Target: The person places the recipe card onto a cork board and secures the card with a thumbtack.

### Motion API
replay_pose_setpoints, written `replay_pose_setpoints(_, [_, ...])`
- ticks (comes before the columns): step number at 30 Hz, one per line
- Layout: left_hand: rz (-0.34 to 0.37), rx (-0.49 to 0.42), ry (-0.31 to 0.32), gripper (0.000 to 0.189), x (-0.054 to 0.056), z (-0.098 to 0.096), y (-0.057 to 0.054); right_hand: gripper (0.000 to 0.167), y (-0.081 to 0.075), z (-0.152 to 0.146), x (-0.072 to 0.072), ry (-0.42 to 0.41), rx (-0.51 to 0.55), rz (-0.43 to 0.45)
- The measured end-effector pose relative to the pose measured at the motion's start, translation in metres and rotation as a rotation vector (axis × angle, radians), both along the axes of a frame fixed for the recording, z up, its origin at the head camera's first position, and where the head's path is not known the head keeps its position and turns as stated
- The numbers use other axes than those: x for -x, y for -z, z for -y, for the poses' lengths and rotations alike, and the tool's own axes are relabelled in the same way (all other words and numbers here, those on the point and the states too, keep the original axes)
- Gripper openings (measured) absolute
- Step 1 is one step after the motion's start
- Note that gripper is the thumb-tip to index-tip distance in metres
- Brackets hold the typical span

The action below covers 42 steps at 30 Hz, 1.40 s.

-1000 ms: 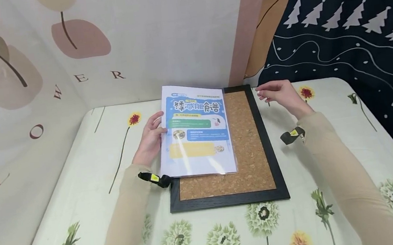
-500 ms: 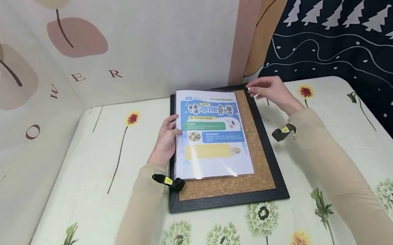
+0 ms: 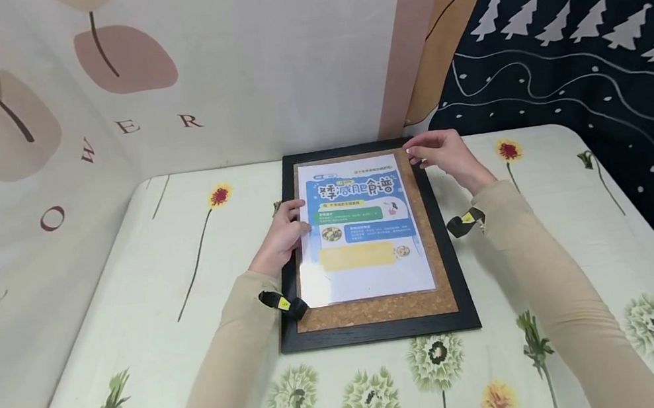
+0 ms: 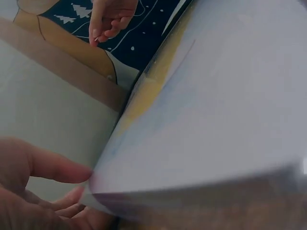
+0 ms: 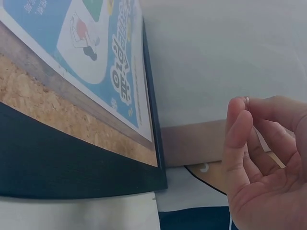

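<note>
I see a pale wall (image 3: 264, 58) behind the flower-printed table (image 3: 148, 263), and tree-patterned navy fabric (image 3: 572, 85) along the table's right side.

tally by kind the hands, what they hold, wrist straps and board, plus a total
Left hand and right hand: 2
Left wrist strap and right wrist strap: 2
Printed sheet: 1
Small white item: 1
Framed cork board: 1
Total: 7

Beige sleeves (image 3: 556, 279), black wrist straps (image 3: 270, 299) (yellow-tagged)
</note>
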<state>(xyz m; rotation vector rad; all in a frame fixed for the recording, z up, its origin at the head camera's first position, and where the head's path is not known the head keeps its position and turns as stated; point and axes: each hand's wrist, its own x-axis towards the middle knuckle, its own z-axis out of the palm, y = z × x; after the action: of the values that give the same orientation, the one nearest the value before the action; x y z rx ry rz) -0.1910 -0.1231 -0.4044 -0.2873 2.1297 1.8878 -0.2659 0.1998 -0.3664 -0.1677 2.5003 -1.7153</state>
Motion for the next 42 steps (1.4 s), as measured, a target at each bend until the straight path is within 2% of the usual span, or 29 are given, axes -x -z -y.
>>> replay_pose_setpoints(4, [-0.003,0.123,0.051,0.067,-0.002,0.000,-0.004,0.029,0.004,0.004,0.001,0.012,-0.003,0.012])
replay_pose_setpoints(8, [-0.024,0.204,0.086,0.069,-0.003,-0.003,-0.004,0.028,0.008,0.013,0.005,0.011,0.006,0.035])
replay_pose_setpoints(15, [-0.015,0.279,0.152,0.069,-0.007,-0.002,-0.009,0.028,0.017,0.030,0.015,-0.028,-0.007,0.109])
replay_pose_setpoints(18, [-0.001,0.338,0.222,0.066,-0.007,0.003,-0.014,0.028,0.020,0.037,0.018,-0.027,0.020,0.122])
replay_pose_setpoints(22, [-0.014,0.499,0.328,0.062,-0.005,0.010,-0.022,0.033,0.025,0.046,0.022,-0.017,0.083,0.160])
replay_pose_setpoints(25, [-0.036,0.589,0.378,0.060,-0.003,0.012,-0.025,0.034,0.027,0.053,0.024,-0.007,0.094,0.189])
replay_pose_setpoints(30, [-0.041,0.601,0.406,0.059,0.000,0.014,-0.027,0.028,0.031,0.062,0.027,0.011,0.086,0.203])
replay_pose_setpoints(38, [-0.058,0.667,0.446,0.053,0.003,0.020,-0.033,0.033,0.034,0.073,0.031,0.018,0.051,0.197])
replay_pose_setpoints(42, [-0.061,0.628,0.434,0.052,0.010,0.025,-0.035,0.031,0.038,0.079,0.034,0.042,0.036,0.198])
